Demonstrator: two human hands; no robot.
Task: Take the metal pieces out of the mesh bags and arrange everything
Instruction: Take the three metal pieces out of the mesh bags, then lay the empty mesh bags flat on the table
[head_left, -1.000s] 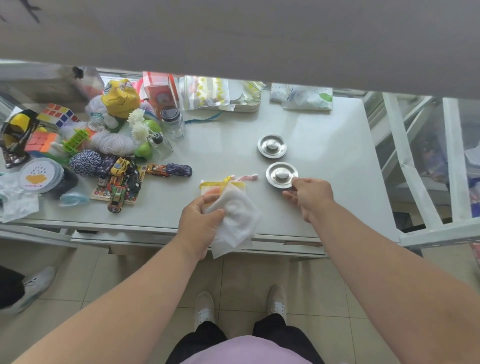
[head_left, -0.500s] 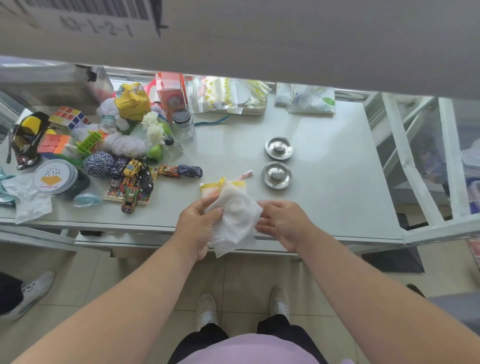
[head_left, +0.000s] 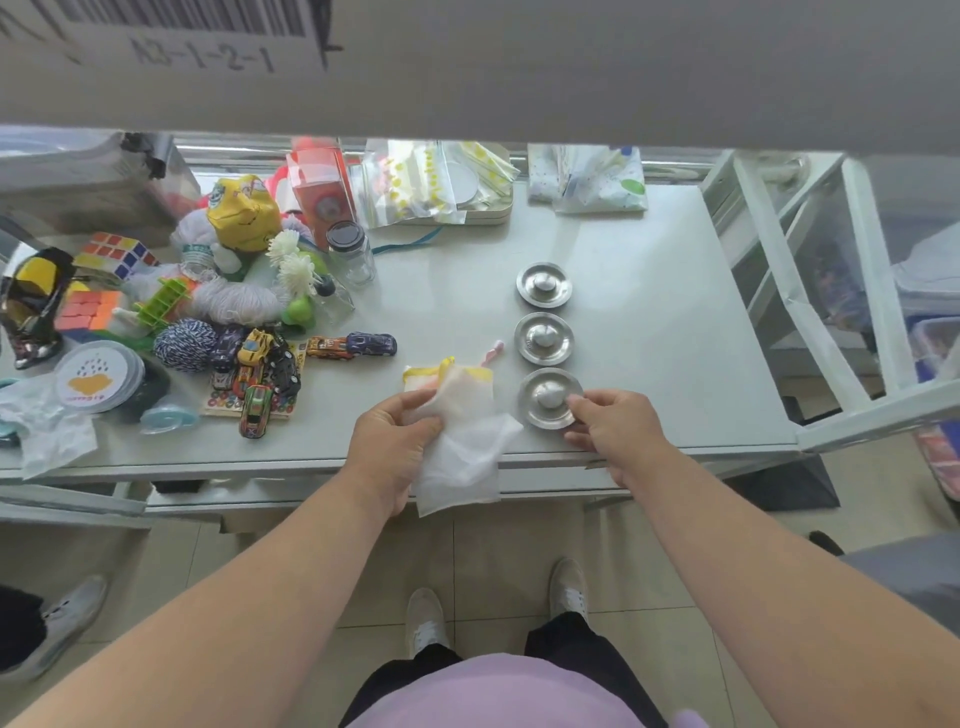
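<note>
Three round metal pieces with domed knobs lie in a line on the grey table (head_left: 649, 322): the far one (head_left: 544, 285), the middle one (head_left: 543, 338) and the near one (head_left: 540, 397). My right hand (head_left: 610, 423) pinches the near metal piece at its right rim, close to the table's front edge. My left hand (head_left: 392, 441) grips a white mesh bag (head_left: 462, 441) that hangs limp over the front edge. Under it lies another mesh bag (head_left: 422, 378) with a yellow trim and a pink drawstring.
The left half of the table holds toy cars (head_left: 260, 374), yarn balls (head_left: 184, 343), puzzle cubes (head_left: 115, 253), a glass jar (head_left: 352, 254) and a round lid (head_left: 93, 376). Plastic bags (head_left: 426, 182) line the back edge. A white rack (head_left: 831, 291) stands at right. A shelf hangs overhead.
My right hand went from the middle piece to the bag, then out to the right with a third metal piece, now set down in line. The bag hangs emptier.
</note>
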